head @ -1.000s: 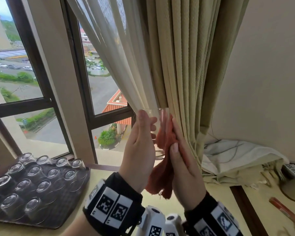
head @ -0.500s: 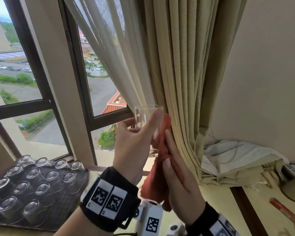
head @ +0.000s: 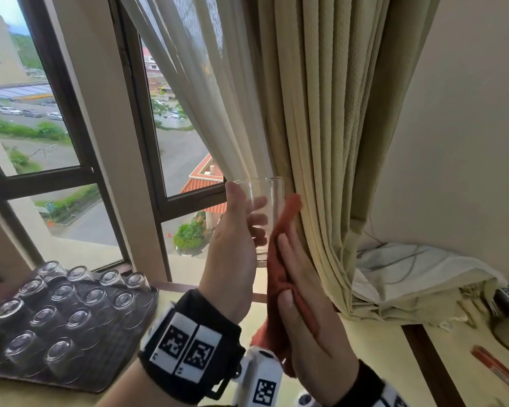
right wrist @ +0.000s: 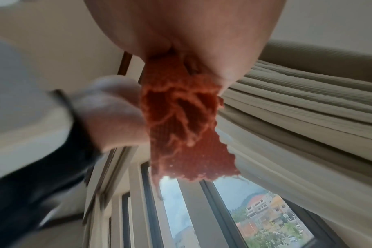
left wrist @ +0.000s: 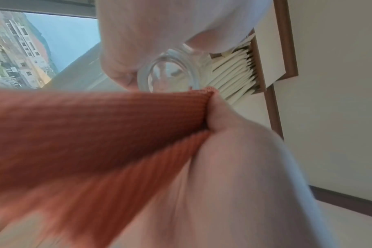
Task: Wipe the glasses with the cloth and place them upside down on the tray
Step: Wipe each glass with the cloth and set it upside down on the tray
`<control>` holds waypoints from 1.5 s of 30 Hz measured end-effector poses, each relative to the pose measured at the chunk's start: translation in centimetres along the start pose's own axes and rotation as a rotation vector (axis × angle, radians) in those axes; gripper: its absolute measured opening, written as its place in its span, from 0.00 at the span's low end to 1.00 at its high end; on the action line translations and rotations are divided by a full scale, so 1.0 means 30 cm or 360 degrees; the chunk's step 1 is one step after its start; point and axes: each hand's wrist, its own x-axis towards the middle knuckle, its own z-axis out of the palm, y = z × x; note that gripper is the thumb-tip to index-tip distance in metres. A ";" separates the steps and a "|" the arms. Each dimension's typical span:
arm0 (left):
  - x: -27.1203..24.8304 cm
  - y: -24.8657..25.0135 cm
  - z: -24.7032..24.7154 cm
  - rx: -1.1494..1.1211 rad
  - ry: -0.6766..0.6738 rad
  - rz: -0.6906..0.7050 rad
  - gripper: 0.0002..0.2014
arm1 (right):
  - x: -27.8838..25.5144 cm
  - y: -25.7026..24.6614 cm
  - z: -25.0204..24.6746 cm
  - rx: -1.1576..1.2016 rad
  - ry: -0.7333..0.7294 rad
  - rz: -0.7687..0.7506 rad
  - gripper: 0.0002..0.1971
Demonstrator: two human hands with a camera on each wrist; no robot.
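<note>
A clear glass point(head: 269, 198) is held upright in the air in front of the curtain, gripped by my left hand point(head: 243, 212) with the thumb on its near side and the fingers showing through it. My right hand point(head: 300, 289) pinches an orange-red cloth point(head: 287, 218) under its thumb and presses it against the glass's right side. The left wrist view shows the glass's thick base point(left wrist: 170, 75) above the cloth point(left wrist: 96, 125). In the right wrist view the cloth point(right wrist: 181, 117) hangs from my palm. A dark tray point(head: 121, 359) sits at lower left.
Several glasses point(head: 71, 318) stand upside down in rows on the tray. Beige curtains point(head: 321, 127) hang just behind my hands, beside the window frame point(head: 147, 160). Crumpled white fabric with cables point(head: 423, 268) and a red stick point(head: 497, 368) lie on the right of the yellow table point(head: 365, 362).
My left hand has turned the glass in its grip, so its fingers now show through it. The right hand has slid a little down the glass's right side with the cloth.
</note>
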 end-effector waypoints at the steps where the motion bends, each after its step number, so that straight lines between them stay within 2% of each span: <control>1: -0.001 -0.003 0.001 0.0026 0.0016 0.0029 0.38 | 0.008 0.002 0.001 0.0090 0.0028 0.0073 0.29; 4: -0.026 -0.014 0.023 0.0119 -0.0039 0.0076 0.38 | 0.088 -0.003 -0.012 0.0341 0.0198 0.0272 0.27; 7: -0.055 -0.019 0.048 0.0167 -0.0102 0.0111 0.38 | 0.162 -0.034 -0.033 0.0329 0.0302 0.0214 0.28; 11: -0.040 -0.002 0.039 0.0111 -0.0119 0.0071 0.40 | 0.137 -0.061 -0.018 0.0067 0.0147 -0.0080 0.28; 14: -0.006 0.003 0.011 0.0047 -0.0001 0.0066 0.40 | 0.052 -0.024 0.006 -0.0031 0.0006 -0.0120 0.29; 16: 0.003 0.005 0.007 0.0077 0.0057 0.0090 0.38 | 0.025 0.013 0.014 0.0030 0.0021 -0.0019 0.28; 19: -0.016 0.003 0.024 0.0164 0.0016 0.0089 0.38 | 0.071 0.024 0.008 0.0306 0.0141 0.0336 0.28; 20: -0.026 -0.001 0.032 0.0187 -0.0013 0.0072 0.38 | 0.098 0.022 -0.002 0.0354 0.0197 0.0370 0.27; 22: -0.041 -0.009 0.042 0.0193 -0.0053 0.0007 0.37 | 0.142 0.008 -0.025 0.0354 0.0281 0.0289 0.28; 25: -0.051 0.003 0.042 0.0086 -0.0081 -0.0084 0.42 | 0.156 -0.034 -0.035 0.0221 0.0164 0.0119 0.29; 29: -0.009 0.029 0.014 0.0077 0.0001 0.0007 0.51 | 0.060 -0.037 -0.003 -0.0051 -0.0090 -0.0075 0.30; 31: 0.011 0.046 0.003 0.0114 0.0101 0.0007 0.60 | 0.018 -0.010 0.008 -0.0024 -0.0090 -0.0040 0.28; 32: 0.016 0.053 0.003 0.0125 0.0140 0.0017 0.59 | 0.013 -0.001 0.010 0.0053 -0.0068 0.0026 0.29; 34: 0.008 0.058 0.004 0.0172 0.0141 0.0048 0.47 | 0.035 0.017 0.005 0.0252 0.0025 0.0184 0.28; 36: -0.012 0.047 0.018 0.0191 0.0023 0.0044 0.38 | 0.086 0.030 -0.009 0.0341 0.0173 0.0276 0.28; 38: -0.035 0.028 0.042 0.0186 -0.0064 -0.0027 0.34 | 0.147 0.016 -0.033 0.0402 0.0285 0.0326 0.29; 40: -0.052 0.012 0.059 0.0133 -0.0094 -0.0093 0.36 | 0.183 -0.012 -0.048 0.0436 0.0284 0.0286 0.29; 45: -0.017 0.003 0.023 0.0055 0.0068 -0.0078 0.43 | 0.103 -0.045 -0.010 0.0120 0.0056 -0.0031 0.29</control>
